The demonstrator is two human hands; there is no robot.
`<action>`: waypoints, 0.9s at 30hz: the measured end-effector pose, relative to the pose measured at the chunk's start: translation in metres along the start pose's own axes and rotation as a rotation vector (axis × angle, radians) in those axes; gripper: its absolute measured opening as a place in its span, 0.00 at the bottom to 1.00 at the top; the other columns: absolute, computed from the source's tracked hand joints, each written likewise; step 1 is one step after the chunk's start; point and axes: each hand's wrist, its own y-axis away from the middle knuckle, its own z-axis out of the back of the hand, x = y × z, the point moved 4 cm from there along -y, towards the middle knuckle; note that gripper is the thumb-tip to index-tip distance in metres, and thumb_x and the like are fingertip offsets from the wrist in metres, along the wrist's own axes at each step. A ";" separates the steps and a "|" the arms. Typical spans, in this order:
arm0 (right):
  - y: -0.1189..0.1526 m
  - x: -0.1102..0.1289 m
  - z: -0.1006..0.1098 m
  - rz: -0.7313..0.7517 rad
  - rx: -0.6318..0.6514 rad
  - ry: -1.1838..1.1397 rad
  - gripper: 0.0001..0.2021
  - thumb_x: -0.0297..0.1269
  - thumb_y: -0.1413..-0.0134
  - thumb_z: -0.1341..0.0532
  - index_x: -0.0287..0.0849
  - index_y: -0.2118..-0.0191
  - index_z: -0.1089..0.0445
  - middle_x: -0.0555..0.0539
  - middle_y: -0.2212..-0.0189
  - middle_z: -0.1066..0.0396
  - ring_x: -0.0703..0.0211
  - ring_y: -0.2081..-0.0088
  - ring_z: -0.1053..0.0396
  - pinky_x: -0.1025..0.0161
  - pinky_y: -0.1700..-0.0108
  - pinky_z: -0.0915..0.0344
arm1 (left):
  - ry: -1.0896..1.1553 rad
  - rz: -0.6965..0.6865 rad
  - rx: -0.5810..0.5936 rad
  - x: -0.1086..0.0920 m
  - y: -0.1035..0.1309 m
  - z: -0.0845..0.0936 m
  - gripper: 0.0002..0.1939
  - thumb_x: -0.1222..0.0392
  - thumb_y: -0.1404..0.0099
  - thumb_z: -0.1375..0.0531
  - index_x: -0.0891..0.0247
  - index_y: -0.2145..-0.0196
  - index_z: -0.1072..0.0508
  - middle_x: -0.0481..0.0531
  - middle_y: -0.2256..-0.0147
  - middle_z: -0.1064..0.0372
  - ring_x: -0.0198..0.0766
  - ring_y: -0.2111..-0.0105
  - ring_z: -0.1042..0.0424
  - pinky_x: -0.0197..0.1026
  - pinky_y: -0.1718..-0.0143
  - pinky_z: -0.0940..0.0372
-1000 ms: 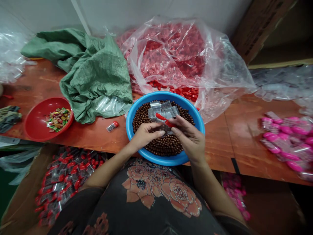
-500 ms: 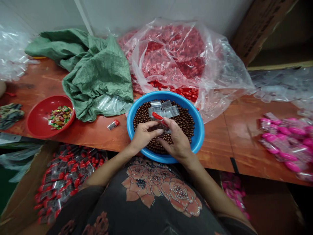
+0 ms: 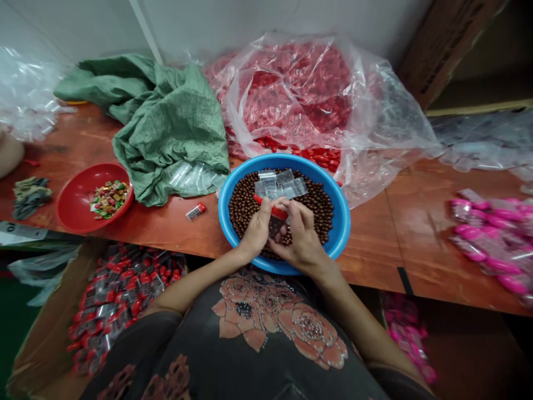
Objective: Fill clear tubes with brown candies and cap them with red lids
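Over the blue basin (image 3: pixel 345 222), my left hand (image 3: pixel 256 230) and my right hand (image 3: pixel 300 236) are both closed on one small clear container (image 3: pixel 276 223) with a red cap and dark brown balls inside. The left thumb presses at the cap; the right fingers grip the other end of the cap and the container's side. Beneath them the basin holds many brown balls (image 3: pixel 244 208). Several clear plastic containers (image 3: pixel 280 182) lie on the balls, just beyond my fingers.
A capped container (image 3: pixel 195 211) lies left of the basin. Beyond are a red bowl (image 3: pixel 69 208) of wrapped candies, a green sack (image 3: pixel 175 122) and a clear bag (image 3: pixel 300 94) of red caps. Pink-capped containers (image 3: pixel 495 233) lie right. A box of red-capped containers (image 3: pixel 120 300) stands below.
My left hand has turned, bringing its thumb up onto the red cap. The container is now more upright between both hands. The view has shifted slightly.
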 end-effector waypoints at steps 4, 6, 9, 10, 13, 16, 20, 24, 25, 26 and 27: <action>-0.005 0.001 0.003 -0.038 0.040 0.084 0.41 0.39 0.47 0.35 0.39 0.31 0.53 0.33 0.44 0.39 0.41 0.42 0.37 0.43 0.45 0.31 | -0.045 -0.029 -0.003 -0.005 0.007 0.004 0.38 0.31 0.32 0.53 0.59 0.36 0.35 0.57 0.63 0.23 0.46 0.60 0.24 0.47 0.60 0.28; -0.006 0.000 0.006 0.008 0.035 0.155 0.35 0.43 0.48 0.35 0.40 0.36 0.44 0.36 0.49 0.33 0.42 0.46 0.34 0.44 0.47 0.32 | 0.005 -0.010 0.033 -0.003 0.009 0.005 0.39 0.31 0.32 0.52 0.59 0.34 0.38 0.57 0.60 0.23 0.47 0.57 0.24 0.47 0.56 0.29; -0.007 -0.002 0.011 0.094 -0.006 0.243 0.30 0.45 0.49 0.35 0.39 0.43 0.39 0.37 0.53 0.29 0.44 0.50 0.31 0.48 0.49 0.33 | 0.111 -0.002 0.121 0.001 0.010 0.004 0.44 0.28 0.33 0.56 0.62 0.33 0.41 0.59 0.55 0.23 0.47 0.54 0.25 0.48 0.52 0.30; -0.006 -0.003 0.012 0.113 -0.012 0.263 0.29 0.46 0.49 0.36 0.39 0.44 0.38 0.38 0.53 0.28 0.45 0.51 0.30 0.49 0.49 0.34 | 0.150 0.001 0.146 0.003 0.011 0.004 0.45 0.27 0.33 0.58 0.64 0.33 0.41 0.60 0.54 0.23 0.47 0.53 0.25 0.48 0.50 0.30; -0.006 -0.003 0.014 0.145 -0.001 0.304 0.25 0.46 0.47 0.37 0.40 0.45 0.37 0.39 0.54 0.27 0.47 0.51 0.30 0.50 0.48 0.37 | 0.284 0.036 0.158 0.004 0.011 0.003 0.45 0.29 0.31 0.63 0.65 0.34 0.39 0.62 0.51 0.24 0.48 0.50 0.26 0.51 0.48 0.32; -0.006 -0.001 0.013 0.151 0.041 0.346 0.25 0.46 0.46 0.37 0.40 0.45 0.36 0.39 0.55 0.28 0.46 0.51 0.32 0.49 0.46 0.38 | 0.369 0.106 0.132 0.001 0.012 0.003 0.38 0.34 0.28 0.60 0.65 0.38 0.33 0.62 0.52 0.24 0.48 0.50 0.26 0.52 0.48 0.32; -0.004 0.005 0.009 0.170 0.060 0.346 0.26 0.43 0.46 0.36 0.37 0.44 0.37 0.38 0.55 0.29 0.46 0.51 0.34 0.49 0.44 0.38 | 0.355 0.159 0.047 -0.003 0.010 0.006 0.26 0.44 0.31 0.46 0.65 0.48 0.24 0.58 0.60 0.21 0.46 0.57 0.23 0.48 0.53 0.30; 0.000 0.007 0.008 0.099 0.005 0.216 0.28 0.40 0.46 0.35 0.39 0.42 0.42 0.39 0.53 0.29 0.49 0.49 0.34 0.50 0.44 0.37 | 0.308 0.160 0.033 -0.004 0.008 0.009 0.20 0.51 0.37 0.43 0.66 0.56 0.21 0.53 0.71 0.23 0.40 0.69 0.25 0.42 0.64 0.29; 0.000 0.006 0.009 0.068 -0.005 0.196 0.29 0.40 0.46 0.35 0.40 0.41 0.43 0.40 0.53 0.29 0.49 0.49 0.34 0.50 0.44 0.37 | 0.300 0.154 0.057 -0.005 0.008 0.009 0.20 0.50 0.38 0.43 0.66 0.57 0.21 0.52 0.74 0.25 0.38 0.72 0.26 0.41 0.67 0.30; 0.000 0.006 0.009 0.047 -0.004 0.193 0.30 0.40 0.46 0.34 0.40 0.41 0.44 0.40 0.53 0.30 0.49 0.49 0.34 0.50 0.45 0.37 | 0.289 0.146 0.084 -0.005 0.008 0.009 0.21 0.50 0.38 0.44 0.66 0.56 0.21 0.50 0.76 0.27 0.36 0.75 0.28 0.39 0.70 0.31; -0.001 0.006 0.010 0.041 0.008 0.203 0.31 0.41 0.46 0.34 0.40 0.40 0.44 0.39 0.52 0.30 0.48 0.48 0.34 0.50 0.44 0.37 | 0.278 0.135 0.105 -0.005 0.008 0.008 0.21 0.50 0.38 0.44 0.66 0.56 0.21 0.49 0.77 0.28 0.35 0.77 0.30 0.38 0.72 0.33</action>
